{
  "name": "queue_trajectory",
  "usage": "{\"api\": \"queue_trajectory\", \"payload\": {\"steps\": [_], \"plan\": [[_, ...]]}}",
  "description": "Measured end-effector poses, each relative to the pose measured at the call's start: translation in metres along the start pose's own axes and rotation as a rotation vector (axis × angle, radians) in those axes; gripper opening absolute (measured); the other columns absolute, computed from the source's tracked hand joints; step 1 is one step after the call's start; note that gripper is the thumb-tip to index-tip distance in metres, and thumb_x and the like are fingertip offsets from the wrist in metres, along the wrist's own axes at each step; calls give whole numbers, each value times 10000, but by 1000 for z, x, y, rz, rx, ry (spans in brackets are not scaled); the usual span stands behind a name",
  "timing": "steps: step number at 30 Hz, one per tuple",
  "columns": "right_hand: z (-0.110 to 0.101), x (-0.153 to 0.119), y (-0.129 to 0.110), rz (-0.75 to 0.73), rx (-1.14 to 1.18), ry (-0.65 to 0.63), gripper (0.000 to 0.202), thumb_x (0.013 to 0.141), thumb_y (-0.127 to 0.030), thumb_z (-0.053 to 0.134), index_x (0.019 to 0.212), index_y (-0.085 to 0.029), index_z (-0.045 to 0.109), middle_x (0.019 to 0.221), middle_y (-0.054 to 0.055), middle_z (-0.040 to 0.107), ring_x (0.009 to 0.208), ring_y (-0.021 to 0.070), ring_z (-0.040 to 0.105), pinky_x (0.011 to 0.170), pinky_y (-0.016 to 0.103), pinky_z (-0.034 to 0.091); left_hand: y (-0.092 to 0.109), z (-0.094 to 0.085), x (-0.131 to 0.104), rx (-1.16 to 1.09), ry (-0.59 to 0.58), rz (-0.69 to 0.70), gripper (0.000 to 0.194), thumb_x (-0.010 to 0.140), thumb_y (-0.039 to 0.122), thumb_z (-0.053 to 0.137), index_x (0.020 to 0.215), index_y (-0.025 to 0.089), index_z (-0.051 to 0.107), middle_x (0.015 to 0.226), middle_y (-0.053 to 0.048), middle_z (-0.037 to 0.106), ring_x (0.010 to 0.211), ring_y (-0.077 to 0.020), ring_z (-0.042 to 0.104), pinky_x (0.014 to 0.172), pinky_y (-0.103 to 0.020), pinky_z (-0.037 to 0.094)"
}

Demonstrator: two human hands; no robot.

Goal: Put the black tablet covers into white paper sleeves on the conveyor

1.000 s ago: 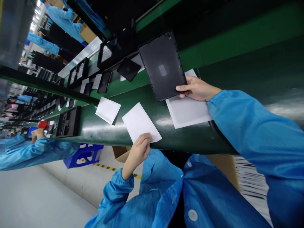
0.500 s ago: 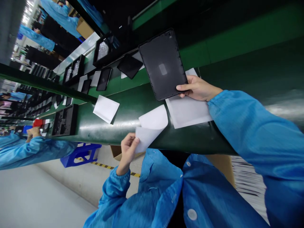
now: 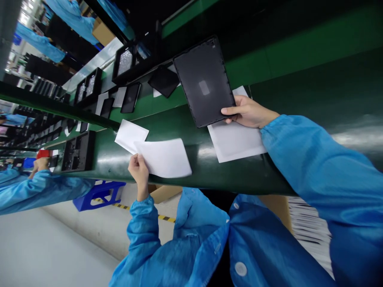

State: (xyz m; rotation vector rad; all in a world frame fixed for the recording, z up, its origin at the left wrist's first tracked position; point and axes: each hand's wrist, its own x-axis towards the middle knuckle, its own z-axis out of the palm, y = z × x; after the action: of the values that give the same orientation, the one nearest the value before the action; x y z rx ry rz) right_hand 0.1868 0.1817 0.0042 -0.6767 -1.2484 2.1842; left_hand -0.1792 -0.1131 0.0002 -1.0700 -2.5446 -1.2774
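Observation:
My right hand [image 3: 247, 111] grips the lower right corner of a black tablet back cover [image 3: 206, 79], thumb on top, held tilted above the green bench. Under that hand lies a white sheet or sleeve [image 3: 236, 141], partly covered. My left hand [image 3: 139, 169] pinches the left corner of a white paper sheet [image 3: 166, 158], which spreads out flat to the right near the bench's front edge. Another white sheet [image 3: 129, 134] lies just behind it, partly overlapped by the held one.
Black tablets [image 3: 131, 98] and white sheets line the back of the green bench [image 3: 161, 125]. A black tray [image 3: 78, 151] stands at left, near a co-worker's hands [image 3: 41, 163]. A dark green bar [image 3: 60, 107] crosses the left side. Stacked sheets [image 3: 309, 227] stand below the bench at right.
My left hand has moved left and slightly up with the white paper sheet. The sheet was folded over and now lies spread out. My right hand keeps the tablet cover in nearly the same place.

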Motion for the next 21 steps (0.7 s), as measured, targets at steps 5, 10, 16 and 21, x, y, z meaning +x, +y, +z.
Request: {"api": "queue_trajectory", "payload": {"steps": [5, 10, 16, 21], "plan": [[1, -1, -3, 20, -18, -22, 288, 822, -175, 905, 971, -193, 658, 913, 20, 661, 700, 116, 567, 592, 241, 555, -8, 2, 29, 382, -72, 216, 143, 976, 240, 575, 1012, 164, 690, 957, -122, 662, 970, -283, 622, 982, -461, 495], [3, -4, -6, 19, -11, -18, 241, 859, -109, 839, 1027, -177, 680, 983, 49, 691, 747, 124, 570, 628, 240, 540, 35, -4, 6, 333, -146, 488, 134, 986, 275, 645, 1079, 183, 673, 1084, -145, 654, 1095, -316, 607, 1051, -511, 494], [2, -5, -5, 29, -20, -7, 266, 824, -154, 901, 1000, -190, 704, 1004, 62, 706, 757, 142, 565, 622, 271, 529, 95, 2, -66, 353, -735, 664, 359, 1000, 380, 685, 1308, 204, 628, 1302, -147, 667, 1219, -334, 604, 1007, -470, 528], [3, -5, -7, 46, -16, -24, 285, 827, -143, 906, 998, -179, 682, 1008, 55, 683, 772, 129, 560, 628, 262, 519, 100, 12, -79, 460, -707, 691, 208, 976, 167, 593, 1175, 209, 638, 1147, -120, 671, 1085, -307, 617, 909, -440, 545]]}}
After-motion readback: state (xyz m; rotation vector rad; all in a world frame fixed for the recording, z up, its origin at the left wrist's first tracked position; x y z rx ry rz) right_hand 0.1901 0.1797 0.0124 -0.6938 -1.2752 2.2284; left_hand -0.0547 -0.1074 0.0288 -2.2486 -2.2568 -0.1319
